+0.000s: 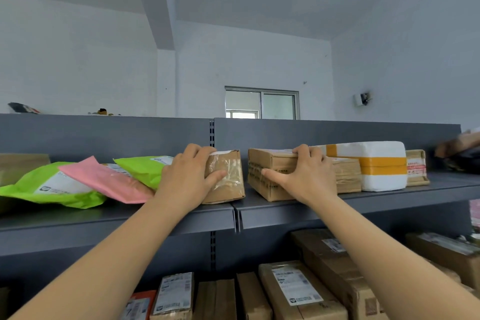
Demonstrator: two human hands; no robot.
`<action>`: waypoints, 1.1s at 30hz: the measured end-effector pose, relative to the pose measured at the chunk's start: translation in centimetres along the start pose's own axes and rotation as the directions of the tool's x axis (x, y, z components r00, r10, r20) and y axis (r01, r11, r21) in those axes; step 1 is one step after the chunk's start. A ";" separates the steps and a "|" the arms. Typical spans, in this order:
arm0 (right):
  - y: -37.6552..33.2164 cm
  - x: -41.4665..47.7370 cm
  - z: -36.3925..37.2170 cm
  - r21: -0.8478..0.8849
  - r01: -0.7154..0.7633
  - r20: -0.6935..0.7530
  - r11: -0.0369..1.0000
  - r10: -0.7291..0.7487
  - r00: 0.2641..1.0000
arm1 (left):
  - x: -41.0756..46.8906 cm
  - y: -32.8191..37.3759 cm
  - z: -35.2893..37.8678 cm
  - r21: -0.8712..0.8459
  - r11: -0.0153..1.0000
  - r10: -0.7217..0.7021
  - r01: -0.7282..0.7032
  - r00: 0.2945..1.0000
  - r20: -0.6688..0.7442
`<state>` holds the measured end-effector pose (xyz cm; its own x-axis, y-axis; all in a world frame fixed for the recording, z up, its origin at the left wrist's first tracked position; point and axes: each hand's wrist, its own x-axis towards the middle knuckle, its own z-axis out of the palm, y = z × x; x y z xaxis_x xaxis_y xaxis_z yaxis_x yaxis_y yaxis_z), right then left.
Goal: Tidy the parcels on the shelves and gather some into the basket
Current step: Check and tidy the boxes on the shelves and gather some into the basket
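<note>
While your left hand [187, 176] grips the small brown parcel [228, 176] and your right hand [306, 176] grips the cardboard box [270, 171], both parcels sit on the top shelf [389, 197], close to its front edge, with a narrow gap between them over the seam in the shelf. On each hand the fingers [197, 149] curl over the parcel's top and the thumb presses its near face, so both holds look firm. The step in hand seems to be squaring these two up. Slide them rather than lift them, since you are reaching up and the shelf can take the weight. Turn the box, which lies at an angle, until its face runs along the shelf edge, then close the gap. The brown parcel is wrapped in glossy tape and may slip under your thumb, so press from the top. Mind the neighbours: the green bag [145, 169] and the pink bag [109, 182] overlap just beside your left hand, and a flat brown box [348, 174] and a white foam box [376, 166] stand close against your right. Push gently so nothing rides up. The basket is not in view, so choose what to gather once the row is straight.
</note>
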<state>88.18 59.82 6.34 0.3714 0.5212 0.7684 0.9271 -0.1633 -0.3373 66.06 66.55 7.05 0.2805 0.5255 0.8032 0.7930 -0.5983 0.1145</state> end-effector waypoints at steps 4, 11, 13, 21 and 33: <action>-0.8 -1.4 0.5 0.153 0.008 -0.154 0.988 0.016 0.988 | -0.1 0.3 0.4 0.036 0.999 -0.007 0.008 1.000 -0.020; 1.0 -4.6 1.1 0.402 0.164 -0.359 0.901 -0.010 0.933 | -0.8 1.3 0.5 0.059 0.998 0.046 -0.034 0.977 -0.209; 1.2 -5.2 1.4 0.436 0.176 -0.370 0.883 -0.002 0.929 | -1.3 2.8 0.3 -0.018 0.990 0.127 -0.141 0.933 -0.336; 0.9 -5.8 1.0 0.466 0.171 -0.376 0.868 0.020 0.926 | -3.6 8.0 1.2 -0.128 0.904 0.387 -0.409 0.908 -0.163; -0.6 -1.6 -0.2 0.221 0.085 0.127 0.972 -0.115 0.985 | -0.3 0.6 1.8 0.230 0.960 0.208 -0.160 0.957 -0.202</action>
<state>87.06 58.90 5.44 0.2532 0.6387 0.7266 0.9212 0.0702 -0.3827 67.45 67.10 5.80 0.3240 0.2561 0.9107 0.8409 -0.5191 -0.1531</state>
